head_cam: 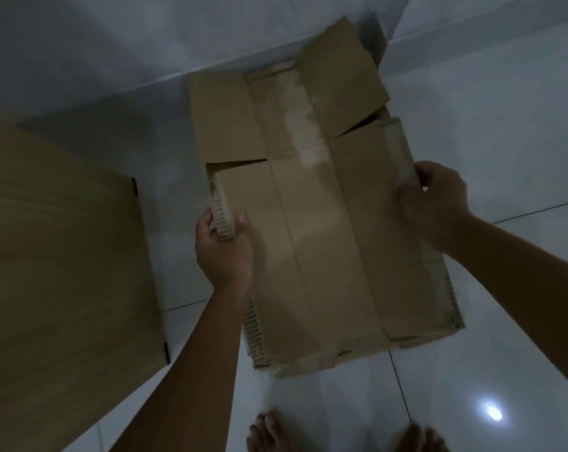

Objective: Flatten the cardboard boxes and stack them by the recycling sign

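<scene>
Above the tiled floor (pixel 491 132), your left hand (pixel 223 246) and right hand (pixel 436 200) each grip an edge of the flattened box (pixel 321 243); a loose pinch may let it spring open.

Dim room. Glossy pale tiled floor (pixel 491 132) with dark grout lines; a bright light reflection (pixel 492 413) at lower right. A wood-grain panel (pixel 57 272) fills the left.

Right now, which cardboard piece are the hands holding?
The nearer flattened cardboard box, gripped at its side edges by left hand and right hand; the farther piece lies untouched.
</scene>
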